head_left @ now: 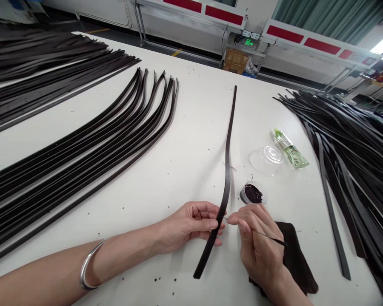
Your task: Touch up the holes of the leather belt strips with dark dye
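My left hand (194,225) pinches a long dark strap (227,170) that lies on its edge along the white table (185,140), from the near side away toward the far edge. My right hand (258,242) holds a thin metal stylus (268,236), its tip touching the strap's edge beside my left fingers. A small cup of dark paste (253,193) stands just beyond my right hand. A silver bangle (89,265) is on my left wrist.
Several finished straps (92,144) fan out at the left, with a further pile (35,68) behind. A heap of straps (354,144) fills the right side. A clear lid (267,159), a green bottle (290,148) and a dark cloth (296,259) lie nearby.
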Available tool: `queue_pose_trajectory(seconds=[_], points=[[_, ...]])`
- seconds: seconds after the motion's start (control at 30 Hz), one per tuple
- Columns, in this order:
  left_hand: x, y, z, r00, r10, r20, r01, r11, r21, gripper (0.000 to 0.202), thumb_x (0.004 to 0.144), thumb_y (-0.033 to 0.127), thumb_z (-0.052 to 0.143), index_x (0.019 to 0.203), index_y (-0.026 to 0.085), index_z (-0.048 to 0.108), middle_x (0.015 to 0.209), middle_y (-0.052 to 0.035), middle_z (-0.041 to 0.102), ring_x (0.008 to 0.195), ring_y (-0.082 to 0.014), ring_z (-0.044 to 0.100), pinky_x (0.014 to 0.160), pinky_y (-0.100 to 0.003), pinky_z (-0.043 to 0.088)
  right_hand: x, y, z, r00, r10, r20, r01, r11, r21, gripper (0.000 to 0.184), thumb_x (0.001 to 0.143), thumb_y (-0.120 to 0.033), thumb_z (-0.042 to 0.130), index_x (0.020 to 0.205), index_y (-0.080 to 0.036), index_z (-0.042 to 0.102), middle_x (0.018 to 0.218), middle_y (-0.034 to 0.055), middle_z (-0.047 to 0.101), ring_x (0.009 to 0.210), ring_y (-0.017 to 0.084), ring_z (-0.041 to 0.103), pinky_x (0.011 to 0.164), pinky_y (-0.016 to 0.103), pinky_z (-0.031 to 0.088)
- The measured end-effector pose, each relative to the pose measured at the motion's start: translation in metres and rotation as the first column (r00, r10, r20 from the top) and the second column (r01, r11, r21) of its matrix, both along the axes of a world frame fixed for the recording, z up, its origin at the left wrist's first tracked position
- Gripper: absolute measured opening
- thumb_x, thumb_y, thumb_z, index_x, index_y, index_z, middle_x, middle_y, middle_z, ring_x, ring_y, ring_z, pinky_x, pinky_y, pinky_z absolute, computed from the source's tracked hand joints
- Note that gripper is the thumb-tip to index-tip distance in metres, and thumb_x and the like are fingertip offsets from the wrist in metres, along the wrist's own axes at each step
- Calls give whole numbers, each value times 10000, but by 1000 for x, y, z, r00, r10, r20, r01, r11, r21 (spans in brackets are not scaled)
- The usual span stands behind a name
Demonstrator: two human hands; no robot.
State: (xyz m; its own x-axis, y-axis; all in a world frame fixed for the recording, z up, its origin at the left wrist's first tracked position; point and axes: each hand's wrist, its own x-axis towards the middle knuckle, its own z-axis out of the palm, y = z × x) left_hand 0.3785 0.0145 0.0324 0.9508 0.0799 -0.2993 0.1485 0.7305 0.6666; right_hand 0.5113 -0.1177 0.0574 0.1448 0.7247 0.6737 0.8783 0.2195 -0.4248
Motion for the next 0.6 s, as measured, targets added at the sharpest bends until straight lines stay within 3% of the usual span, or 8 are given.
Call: queue_pose_trajectory(seconds=[0.23,0.37,0.5,0.6], points=[[0,0,0,1000,6,12,-6,1000,7,151,859,159,672,1008,131,672,889,-50,628,817,-138,587,820,-381,564,0,1,0,999,31,-16,-31,1000,-5,215,874,13,415,864,-159,544,721,28,642,692,155,545,661,338,397],[-1,0,-1,1000,9,-7,-9,1000,-28,150,843,145,689,991,130,672,887,-58,645,831,-150,600,820,-388,565,2,-5,-2,986,22,-163,-26,999,-26,255,912,-19,375,858,-164,576,727,31,638,689,153,562,660,345,417],[-2,1,-3,999,13,-29,-15,997,-77,203,830,128,703,1029,137,668,891,-58,659,824,-148,615,828,-395,568,5,-10,-5,924,-45,-379,98,988,120,312,985,-140,324,897,-163,622,771,52,652,657,160,591,643,369,474],[-4,0,-4,999,34,-36,-37,996,-84,198,826,142,716,1019,138,672,903,-66,670,798,-141,627,824,-394,569,9,-11,-8,896,-140,-421,248,945,214,287,990,-150,349,994,-152,635,879,67,683,671,159,636,680,387,521]])
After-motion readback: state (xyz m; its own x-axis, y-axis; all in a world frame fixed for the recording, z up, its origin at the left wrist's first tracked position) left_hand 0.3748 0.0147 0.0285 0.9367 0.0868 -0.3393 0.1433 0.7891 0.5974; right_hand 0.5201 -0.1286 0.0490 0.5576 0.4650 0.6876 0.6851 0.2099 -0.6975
